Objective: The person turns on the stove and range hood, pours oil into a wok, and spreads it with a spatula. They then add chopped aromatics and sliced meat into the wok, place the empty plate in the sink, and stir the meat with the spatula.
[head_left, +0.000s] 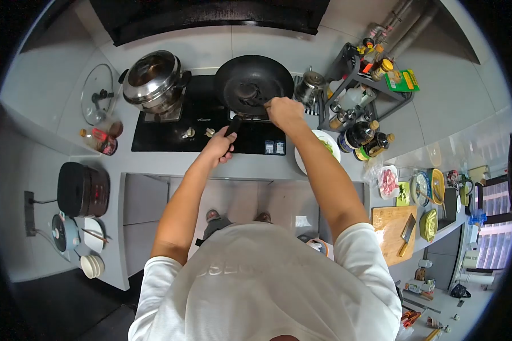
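Observation:
A black wok [273, 71] sits on the right side of the black glass gas stove [176, 133]. Its dark handle [234, 124] points down toward me, and my left hand [218, 148] is closed around the end of it. My right hand [285, 112] is closed at the wok's lower right rim. Whatever it may grip is mostly hidden; dark shapes in the pan blend with its surface. A white plate with green food [302, 161] lies under my right forearm, on the counter.
A lidded steel pot [152, 82] occupies the left burner. A steel kettle [311, 86], a seasoning rack [355, 71] and dark sauce bottles [359, 135] stand right of the wok. Farther right are a plate of raw meat [388, 182] and a cutting board [385, 227] with a knife [407, 234].

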Demonstrator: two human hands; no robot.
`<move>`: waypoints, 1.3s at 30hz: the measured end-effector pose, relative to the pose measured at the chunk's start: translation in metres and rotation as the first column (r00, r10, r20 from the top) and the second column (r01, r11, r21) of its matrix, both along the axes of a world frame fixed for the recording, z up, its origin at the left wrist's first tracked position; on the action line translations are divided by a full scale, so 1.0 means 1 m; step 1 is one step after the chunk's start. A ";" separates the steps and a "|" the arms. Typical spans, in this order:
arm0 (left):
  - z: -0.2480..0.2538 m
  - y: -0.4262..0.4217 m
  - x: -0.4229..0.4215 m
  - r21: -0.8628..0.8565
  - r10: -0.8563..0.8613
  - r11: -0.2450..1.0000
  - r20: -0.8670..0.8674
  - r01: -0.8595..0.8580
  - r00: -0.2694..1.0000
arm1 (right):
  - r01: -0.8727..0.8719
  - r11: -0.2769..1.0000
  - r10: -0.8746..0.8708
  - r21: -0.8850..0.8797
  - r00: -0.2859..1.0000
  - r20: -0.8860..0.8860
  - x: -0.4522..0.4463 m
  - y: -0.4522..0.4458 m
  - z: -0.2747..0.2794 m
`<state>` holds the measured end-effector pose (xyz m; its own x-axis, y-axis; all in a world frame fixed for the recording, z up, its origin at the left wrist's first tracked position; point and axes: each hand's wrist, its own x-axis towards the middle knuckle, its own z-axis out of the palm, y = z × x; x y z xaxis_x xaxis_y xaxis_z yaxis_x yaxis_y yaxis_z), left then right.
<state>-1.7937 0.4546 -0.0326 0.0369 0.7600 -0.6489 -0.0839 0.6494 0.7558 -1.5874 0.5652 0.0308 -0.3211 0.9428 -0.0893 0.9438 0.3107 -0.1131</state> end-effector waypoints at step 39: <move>-0.035 0.006 -0.024 -0.029 0.054 0.999 0.545 -0.045 0.837 | 0.185 0.973 -0.223 0.140 0.917 0.332 -0.015 -0.018 -0.029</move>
